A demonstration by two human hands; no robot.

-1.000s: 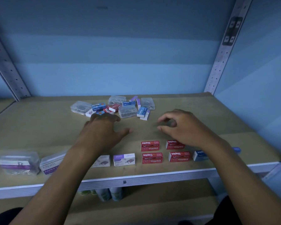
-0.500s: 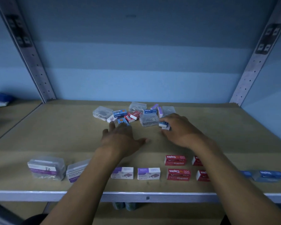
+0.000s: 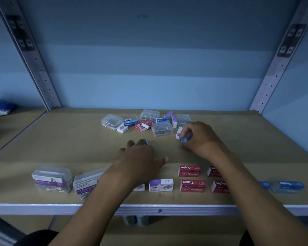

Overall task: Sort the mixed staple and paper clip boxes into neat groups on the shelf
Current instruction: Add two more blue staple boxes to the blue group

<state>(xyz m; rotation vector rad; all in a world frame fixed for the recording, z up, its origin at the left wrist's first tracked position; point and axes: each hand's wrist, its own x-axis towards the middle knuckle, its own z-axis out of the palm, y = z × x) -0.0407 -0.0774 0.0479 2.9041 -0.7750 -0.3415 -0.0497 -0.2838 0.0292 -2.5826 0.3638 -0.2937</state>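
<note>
**Now both hands work over the shelf**

Right of centre, our right hand point(image 3: 199, 137) has its fingers curled round a small blue box point(image 3: 185, 139), pinching it just at the lower right edge of the mixed pile point(image 3: 146, 122). Our left hand point(image 3: 140, 157) lies palm down at mid-frame with fingers spread and fairly straight on the shelf point(image 3: 60, 144); a bit of blue shows at its fingertips, but we cannot tell what it is or whether the hand holds it.

The pile sits just above both hands, toward the back of the shelf: clear plastic cases of clips, blue, red and purple-white boxes lying at odd angles.

Along the lower edge of the frame the sorted rows run left to right. Two clear cases point(image 3: 52, 179) read "KREATI" and "PAPER CLIPS". A white and purple box point(image 3: 161, 185) reads "KREATI" and "STAPLES". Four red boxes point(image 3: 192, 185) read "Staples" with a "10" mark, partly behind our right forearm. At lower right, blurred blue boxes point(image 3: 288, 186) carry writing we cannot read.
</note>
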